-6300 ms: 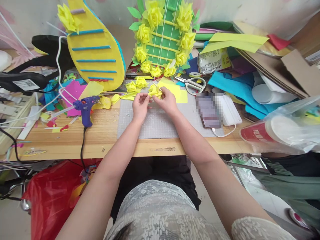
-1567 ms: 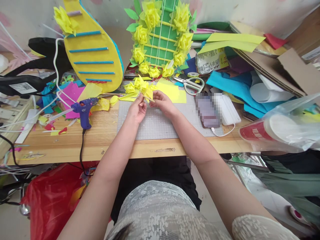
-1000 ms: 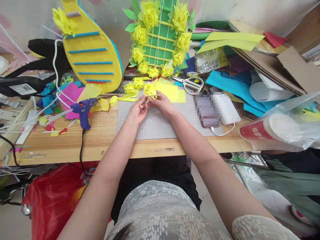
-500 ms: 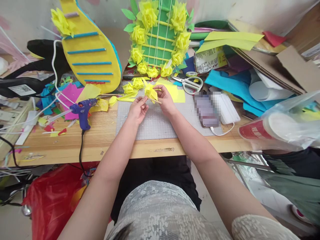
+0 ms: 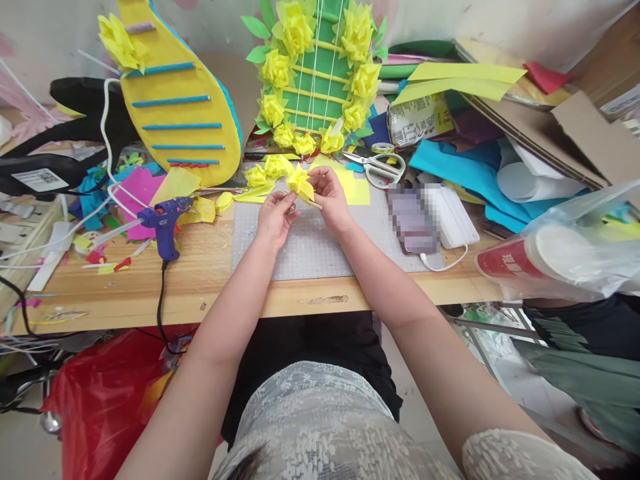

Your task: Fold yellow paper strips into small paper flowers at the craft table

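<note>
Over the grey cutting mat, both my hands work a yellow paper flower wound on a thin wooden stick. My left hand is closed, pinching the flower's base at the stick. My right hand is closed too, fingers curled round the flower's petals from the right. Two finished yellow flowers lie just beyond on the mat's far edge.
A purple glue gun stands left of the mat, its cord hanging over the table edge. Scissors, a phone and a white power bank lie to the right. Yellow and green flower-covered craft pieces stand behind; felt sheets, cardboard and a bagged cup crowd the right.
The flower has been turned on its stick between my fingers and lifted slightly; my right hand has shifted up over the petals. My left hand has kept its pinch.
</note>
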`<action>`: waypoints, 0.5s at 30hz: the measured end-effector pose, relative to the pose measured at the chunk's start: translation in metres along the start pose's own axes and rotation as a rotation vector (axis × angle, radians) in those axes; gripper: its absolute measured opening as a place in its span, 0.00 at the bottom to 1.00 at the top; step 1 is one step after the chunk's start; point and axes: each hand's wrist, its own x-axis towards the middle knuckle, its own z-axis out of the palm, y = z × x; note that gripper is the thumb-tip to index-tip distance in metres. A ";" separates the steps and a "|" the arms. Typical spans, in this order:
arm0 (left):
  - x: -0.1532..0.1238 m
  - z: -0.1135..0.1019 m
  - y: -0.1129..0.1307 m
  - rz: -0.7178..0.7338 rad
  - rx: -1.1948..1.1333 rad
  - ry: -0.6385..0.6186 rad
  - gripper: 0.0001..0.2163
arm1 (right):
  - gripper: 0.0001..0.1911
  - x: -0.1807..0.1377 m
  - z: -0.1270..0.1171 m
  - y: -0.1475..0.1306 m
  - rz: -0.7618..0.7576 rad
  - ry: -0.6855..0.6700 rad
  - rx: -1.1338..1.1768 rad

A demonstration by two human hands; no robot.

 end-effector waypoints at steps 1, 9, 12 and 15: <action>0.000 0.000 0.000 0.012 0.010 -0.002 0.14 | 0.23 0.000 0.000 -0.001 0.000 0.004 -0.009; 0.001 -0.002 0.002 -0.044 0.000 -0.073 0.11 | 0.25 0.002 -0.003 0.005 -0.064 0.000 -0.053; 0.000 -0.001 0.005 -0.129 -0.020 -0.057 0.11 | 0.24 0.004 -0.005 0.009 -0.096 0.013 -0.118; -0.002 0.002 0.009 -0.250 -0.074 -0.046 0.11 | 0.21 0.006 -0.007 0.012 -0.120 0.017 -0.177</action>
